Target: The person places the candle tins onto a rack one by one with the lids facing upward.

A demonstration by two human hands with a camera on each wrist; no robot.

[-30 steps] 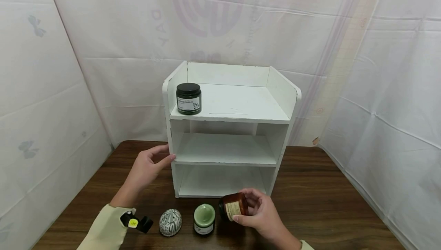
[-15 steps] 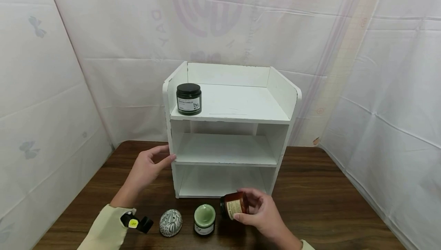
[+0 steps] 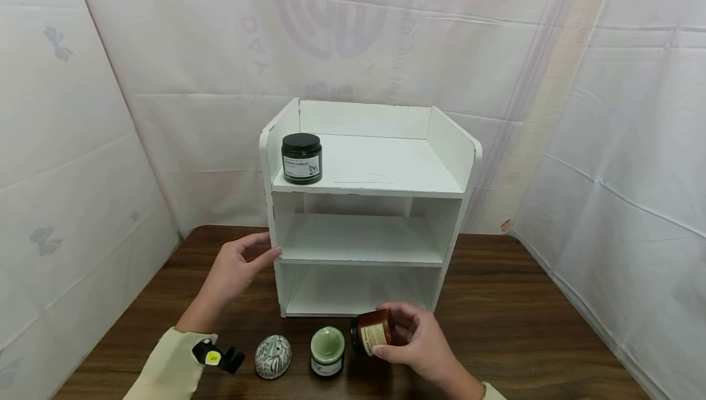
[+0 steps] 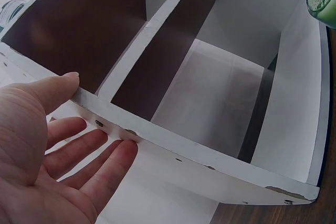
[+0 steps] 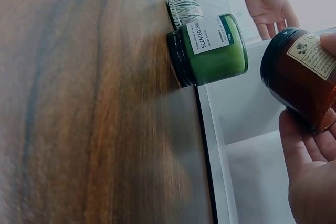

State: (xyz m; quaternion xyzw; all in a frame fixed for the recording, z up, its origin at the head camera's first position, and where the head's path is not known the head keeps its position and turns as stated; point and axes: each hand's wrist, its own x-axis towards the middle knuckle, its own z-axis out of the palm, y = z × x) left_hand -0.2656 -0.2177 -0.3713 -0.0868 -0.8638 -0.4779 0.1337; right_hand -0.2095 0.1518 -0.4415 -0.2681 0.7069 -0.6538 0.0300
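Note:
In the head view my right hand [image 3: 421, 342] grips an amber candle jar [image 3: 372, 331] by its glass end. The jar tilts, its dark lid facing left and its cream label showing. Left of it, a green scented candle jar [image 5: 218, 50] stands upside down on its dark lid. Beside that sits a small round black-and-white patterned thing [image 3: 273, 356]. My left hand [image 3: 237, 271] holds the left side panel of the white shelf unit [image 4: 173, 140]. Its thumb lies on the front edge and its fingers touch the outer face.
A dark green candle jar [image 3: 302, 158] with a black lid stands upright at the left of the top shelf. The shelf unit rests on a dark wooden table [image 3: 513, 326]. White printed sheets [image 3: 193, 51] hang behind and at both sides.
The amber candle jar in my right hand shifts a little to the right, then back left. My left hand stays on the shelf unit's side panel.

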